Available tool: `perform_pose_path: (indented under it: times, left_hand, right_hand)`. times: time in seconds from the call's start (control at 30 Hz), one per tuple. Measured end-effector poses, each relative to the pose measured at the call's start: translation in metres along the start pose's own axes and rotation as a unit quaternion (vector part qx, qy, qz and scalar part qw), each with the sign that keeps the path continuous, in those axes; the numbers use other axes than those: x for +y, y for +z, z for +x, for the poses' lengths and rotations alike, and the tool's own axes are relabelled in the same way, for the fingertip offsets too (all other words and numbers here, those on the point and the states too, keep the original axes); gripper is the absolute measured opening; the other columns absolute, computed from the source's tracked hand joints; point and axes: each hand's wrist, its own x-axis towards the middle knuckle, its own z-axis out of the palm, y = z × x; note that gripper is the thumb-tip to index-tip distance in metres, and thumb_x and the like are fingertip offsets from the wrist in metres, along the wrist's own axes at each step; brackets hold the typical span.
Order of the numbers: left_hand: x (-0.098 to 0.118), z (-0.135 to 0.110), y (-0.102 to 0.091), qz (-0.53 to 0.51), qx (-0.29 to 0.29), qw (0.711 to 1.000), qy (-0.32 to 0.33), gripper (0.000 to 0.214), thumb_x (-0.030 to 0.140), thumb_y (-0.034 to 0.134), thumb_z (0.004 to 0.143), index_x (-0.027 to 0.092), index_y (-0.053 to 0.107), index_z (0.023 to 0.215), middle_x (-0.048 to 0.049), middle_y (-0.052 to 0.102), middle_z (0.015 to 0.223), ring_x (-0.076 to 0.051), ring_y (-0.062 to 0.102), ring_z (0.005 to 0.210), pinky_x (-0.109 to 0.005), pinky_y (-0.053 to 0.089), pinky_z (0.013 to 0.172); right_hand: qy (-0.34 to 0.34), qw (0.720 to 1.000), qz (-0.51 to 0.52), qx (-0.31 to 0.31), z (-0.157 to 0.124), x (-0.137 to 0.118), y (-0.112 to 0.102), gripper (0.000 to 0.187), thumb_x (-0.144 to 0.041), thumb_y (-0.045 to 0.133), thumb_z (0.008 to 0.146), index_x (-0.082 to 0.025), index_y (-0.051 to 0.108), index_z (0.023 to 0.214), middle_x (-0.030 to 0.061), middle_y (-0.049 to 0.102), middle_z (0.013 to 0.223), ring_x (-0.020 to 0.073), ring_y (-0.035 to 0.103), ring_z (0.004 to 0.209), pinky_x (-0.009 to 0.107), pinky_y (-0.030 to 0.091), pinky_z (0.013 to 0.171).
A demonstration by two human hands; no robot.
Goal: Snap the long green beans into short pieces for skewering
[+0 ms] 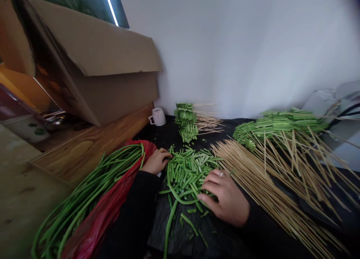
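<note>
A pile of cut green bean pieces (187, 169) lies on a black plastic sheet (185, 236) in front of me. My left hand (156, 161) rests at the pile's left edge, fingers loosely bent and touching the pieces. A small pale thing shows under its wrist, too hidden to name. My right hand (226, 199), with a ring on one finger, is over the pile's right side; its fingers and thumb are apart among the pieces. Between the hands a long uncut bean (170, 223) curves across the front of the pile.
Long beans (92, 193) lie in a red plastic bag (105, 217) at left. Wooden skewers (261, 184) fan out at right. Skewered beans are stacked at the back (187, 122) and back right (281, 124). A mug (159, 117) and a cardboard box (118, 90) stand behind.
</note>
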Motion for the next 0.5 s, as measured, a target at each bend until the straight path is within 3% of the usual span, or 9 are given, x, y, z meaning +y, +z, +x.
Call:
perform_pose_path:
  times: [0.1,0.2,0.3,0.4,0.5]
  left_hand:
    - [0.001,-0.003,-0.001,0.012,-0.016,1.0,0.012,0.044,0.005,0.056,0.065,0.023,0.071,0.102,-0.0077,0.061,0.113,-0.025,0.057,0.106,-0.04,0.042,0.1]
    - [0.0,-0.004,0.0,0.019,-0.015,1.0,0.014,0.04,0.006,0.057,0.063,0.022,0.07,0.098,-0.0085,0.059,0.115,-0.027,0.056,0.107,-0.042,0.042,0.1]
    - [0.0,-0.003,0.001,0.022,0.001,1.0,0.018,0.035,0.006,0.057,0.069,0.023,0.068,0.097,-0.0077,0.058,0.114,-0.026,0.055,0.109,-0.043,0.04,0.101]
    - [0.004,0.0,-0.001,0.026,0.036,0.999,0.015,0.032,0.008,0.053,0.077,0.023,0.063,0.104,-0.0087,0.055,0.122,-0.026,0.051,0.116,-0.045,0.038,0.104]
    - [0.012,0.002,-0.005,0.027,0.113,0.993,0.012,0.027,0.012,0.051,0.084,0.023,0.06,0.107,-0.0097,0.048,0.134,-0.027,0.045,0.124,-0.047,0.037,0.105]
  right_hand:
    - [-0.049,0.998,-0.027,-0.028,-0.005,-0.021,0.018,0.026,-0.045,0.068,0.081,-0.02,0.062,0.077,0.0039,0.059,0.081,0.0226,0.05,0.087,0.04,0.036,0.079]
    - [-0.068,0.994,-0.073,-0.047,-0.008,-0.026,0.028,0.012,-0.028,0.066,0.083,-0.019,0.06,0.078,0.0042,0.058,0.085,0.0225,0.049,0.088,0.039,0.034,0.077]
    - [-0.056,0.995,-0.076,-0.041,-0.009,-0.022,0.029,0.011,-0.016,0.059,0.086,-0.019,0.057,0.076,0.0043,0.057,0.086,0.0214,0.048,0.087,0.037,0.034,0.076]
    - [-0.058,0.996,-0.068,-0.033,-0.008,-0.021,0.026,0.011,-0.014,0.055,0.088,-0.019,0.056,0.078,0.0048,0.058,0.09,0.0205,0.049,0.089,0.037,0.034,0.08]
    - [-0.056,0.995,-0.068,-0.035,-0.007,-0.023,0.025,0.003,-0.019,0.058,0.089,-0.019,0.057,0.086,0.0044,0.06,0.091,0.0212,0.05,0.091,0.038,0.034,0.083]
